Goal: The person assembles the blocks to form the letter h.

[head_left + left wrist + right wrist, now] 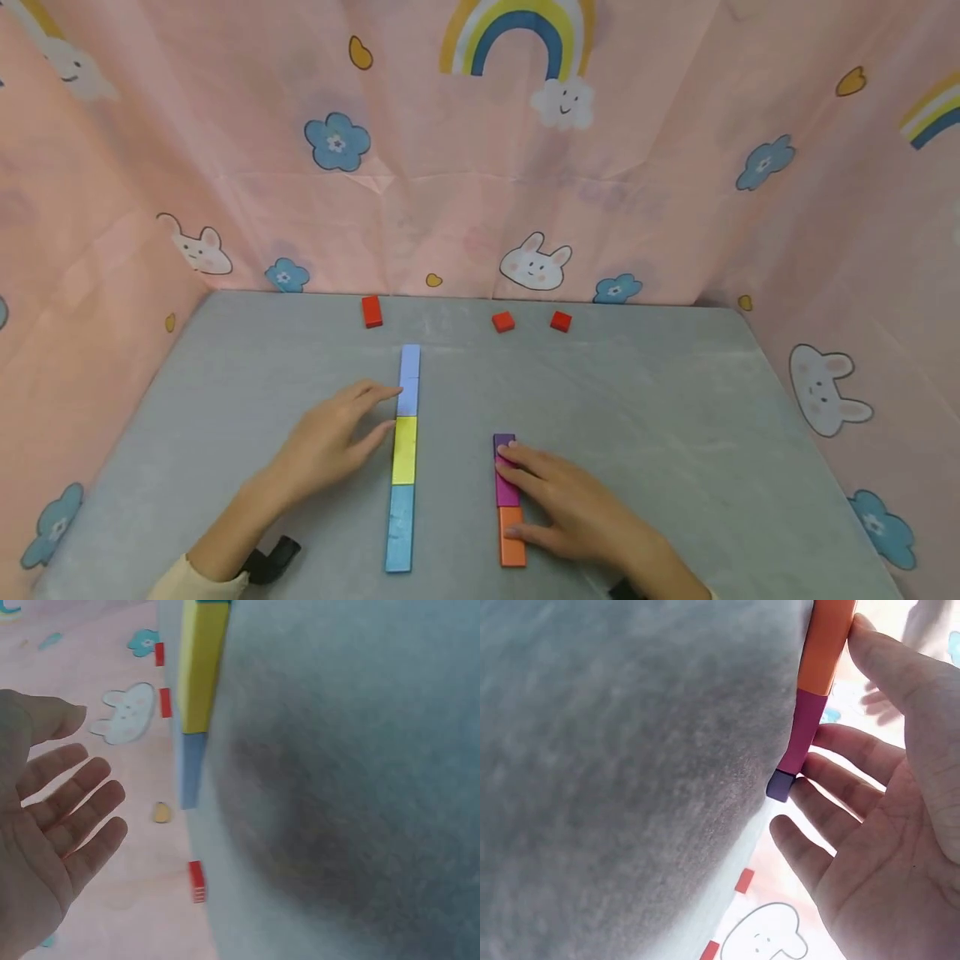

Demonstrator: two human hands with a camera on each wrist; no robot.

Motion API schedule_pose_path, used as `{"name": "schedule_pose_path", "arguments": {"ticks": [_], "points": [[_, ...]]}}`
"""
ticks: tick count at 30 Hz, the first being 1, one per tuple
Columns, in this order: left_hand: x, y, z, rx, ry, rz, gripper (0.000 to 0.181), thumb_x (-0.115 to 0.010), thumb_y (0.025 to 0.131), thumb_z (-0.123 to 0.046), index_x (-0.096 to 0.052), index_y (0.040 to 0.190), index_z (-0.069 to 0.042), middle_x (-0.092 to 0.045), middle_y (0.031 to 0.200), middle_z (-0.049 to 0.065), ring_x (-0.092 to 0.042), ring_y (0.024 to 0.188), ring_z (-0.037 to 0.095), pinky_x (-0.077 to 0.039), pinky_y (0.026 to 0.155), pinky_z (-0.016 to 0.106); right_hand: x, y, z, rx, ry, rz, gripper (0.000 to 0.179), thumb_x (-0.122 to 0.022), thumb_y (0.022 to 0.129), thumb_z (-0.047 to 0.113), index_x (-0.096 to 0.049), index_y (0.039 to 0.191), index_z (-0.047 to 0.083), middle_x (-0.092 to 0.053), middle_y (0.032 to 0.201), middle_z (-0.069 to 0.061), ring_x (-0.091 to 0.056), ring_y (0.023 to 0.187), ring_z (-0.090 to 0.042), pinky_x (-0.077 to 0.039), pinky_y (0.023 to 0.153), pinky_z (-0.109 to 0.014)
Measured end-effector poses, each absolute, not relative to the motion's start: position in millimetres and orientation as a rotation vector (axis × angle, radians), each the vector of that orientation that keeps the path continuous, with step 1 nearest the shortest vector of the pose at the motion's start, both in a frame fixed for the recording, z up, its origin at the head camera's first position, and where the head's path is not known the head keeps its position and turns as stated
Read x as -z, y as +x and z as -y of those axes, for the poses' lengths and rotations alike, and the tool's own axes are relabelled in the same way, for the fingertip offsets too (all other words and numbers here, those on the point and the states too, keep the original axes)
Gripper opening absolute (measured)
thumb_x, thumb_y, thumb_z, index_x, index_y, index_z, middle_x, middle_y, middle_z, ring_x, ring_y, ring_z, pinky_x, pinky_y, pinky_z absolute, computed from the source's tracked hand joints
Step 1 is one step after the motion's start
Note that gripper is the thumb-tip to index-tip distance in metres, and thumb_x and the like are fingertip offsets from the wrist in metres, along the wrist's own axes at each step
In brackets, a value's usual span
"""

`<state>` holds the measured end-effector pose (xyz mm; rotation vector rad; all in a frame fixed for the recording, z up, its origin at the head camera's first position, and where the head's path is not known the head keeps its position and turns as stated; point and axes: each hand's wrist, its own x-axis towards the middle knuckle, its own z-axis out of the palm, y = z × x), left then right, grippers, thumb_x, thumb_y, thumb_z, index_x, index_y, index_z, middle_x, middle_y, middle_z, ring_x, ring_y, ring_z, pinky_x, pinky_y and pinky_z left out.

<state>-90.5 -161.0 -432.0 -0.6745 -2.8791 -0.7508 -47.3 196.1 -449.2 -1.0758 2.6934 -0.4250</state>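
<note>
Two rows of flat blocks lie on the grey cloth. The left row runs from two periwinkle blocks (409, 361) through a yellow block (405, 450) to a light blue block (400, 533). My left hand (318, 446) is beside it, loosely spread, index fingertip near the periwinkle blocks and thumb near the yellow; contact is unclear. In the shorter right row, a purple block (504, 438), a magenta block (507, 496) and an orange block (513, 554) stand end to end. My right hand (577, 504) rests extended fingers on the purple and magenta blocks, its thumb on the orange.
Along the far edge of the grey table (675, 400) lie a red block (372, 312) and two smaller red blocks, one in the middle (503, 322) and one farther right (561, 322). A pink patterned curtain (420, 217) surrounds the back and sides.
</note>
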Motion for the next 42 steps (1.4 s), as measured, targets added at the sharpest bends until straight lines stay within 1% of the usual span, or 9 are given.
{"name": "schedule_pose_path", "arguments": {"ticks": [5,10,15,22,24,27,34,38,42], "points": [[438.7,-106.8,168.2,0.815,-0.582,2.925,0.046,-0.077,0.097,-0.017,-0.065,0.141,-0.007,-0.07,0.133,0.01,-0.069,0.124,0.03,-0.062,0.101,0.053,449.2,-51.2,-192.0,0.441,-1.028,-2.654,0.075,-0.062,0.1,0.063,-0.05,0.159,0.017,-0.045,0.168,-0.001,-0.048,0.153,-0.023,-0.049,0.121,-0.049],[436.2,-124.8,170.0,0.806,-0.491,2.95,0.047,-0.074,0.098,-0.018,-0.064,0.142,-0.005,-0.068,0.139,0.016,-0.067,0.128,0.035,-0.06,0.104,0.056,448.3,-53.4,-189.4,0.438,-1.018,-2.625,0.076,-0.062,0.1,0.063,-0.049,0.159,0.017,-0.044,0.169,-0.001,-0.046,0.154,-0.023,-0.048,0.122,-0.05],[431.2,-142.9,168.3,0.796,-0.412,2.963,0.047,-0.072,0.099,-0.016,-0.063,0.143,-0.003,-0.066,0.14,0.019,-0.067,0.125,0.037,-0.061,0.101,0.058,449.7,-52.7,-188.7,0.44,-1.044,-2.627,0.075,-0.062,0.1,0.063,-0.05,0.159,0.017,-0.044,0.169,-0.001,-0.047,0.153,-0.024,-0.049,0.121,-0.05],[428.8,-169.3,171.9,0.777,-0.284,2.993,0.053,-0.069,0.101,-0.018,-0.055,0.149,0.0,-0.063,0.139,0.025,-0.066,0.114,0.039,-0.061,0.093,0.057,451.8,-51.5,-187.2,0.426,-1.127,-2.666,0.071,-0.059,0.102,0.062,-0.054,0.156,0.015,-0.047,0.167,-0.001,-0.05,0.151,-0.023,-0.051,0.119,-0.049],[429.8,-175.5,172.6,0.767,-0.25,2.997,0.054,-0.069,0.101,-0.018,-0.054,0.149,0.002,-0.062,0.139,0.026,-0.065,0.115,0.04,-0.061,0.095,0.058,451.3,-50.3,-188.5,0.423,-1.138,-2.667,0.071,-0.061,0.102,0.061,-0.055,0.155,0.014,-0.048,0.166,-0.002,-0.051,0.15,-0.024,-0.051,0.118,-0.049],[430.7,-185.7,173.7,0.743,-0.21,3.016,0.055,-0.068,0.101,-0.018,-0.053,0.15,0.003,-0.059,0.142,0.029,-0.063,0.123,0.044,-0.059,0.101,0.062,451.1,-48.3,-190.8,0.428,-1.119,-2.663,0.071,-0.062,0.101,0.06,-0.055,0.155,0.014,-0.048,0.166,-0.003,-0.051,0.15,-0.025,-0.052,0.118,-0.05],[427.6,-209.5,183.3,0.772,-0.129,3.068,0.055,-0.06,0.105,-0.023,-0.049,0.155,0.0,-0.058,0.144,0.03,-0.059,0.127,0.046,-0.056,0.103,0.066,451.0,-47.8,-194.0,0.459,-1.073,-2.668,0.073,-0.062,0.101,0.062,-0.052,0.157,0.017,-0.048,0.166,-0.003,-0.052,0.149,-0.025,-0.052,0.117,-0.052],[427.8,-219.9,182.0,0.754,-0.159,3.134,0.058,-0.059,0.106,-0.028,-0.047,0.157,-0.003,-0.058,0.147,0.028,-0.056,0.132,0.046,-0.053,0.109,0.066,450.6,-48.5,-195.2,0.45,-1.075,-2.687,0.073,-0.063,0.1,0.062,-0.053,0.157,0.017,-0.049,0.165,-0.003,-0.053,0.148,-0.025,-0.053,0.115,-0.052],[428.2,-227.5,177.7,0.709,-0.174,3.208,0.06,-0.06,0.106,-0.03,-0.045,0.159,-0.005,-0.059,0.146,0.028,-0.057,0.129,0.045,-0.053,0.108,0.065,450.8,-49.8,-195.6,0.445,-1.068,-2.693,0.074,-0.062,0.1,0.063,-0.053,0.157,0.017,-0.049,0.165,-0.003,-0.053,0.149,-0.025,-0.053,0.116,-0.052]]}}
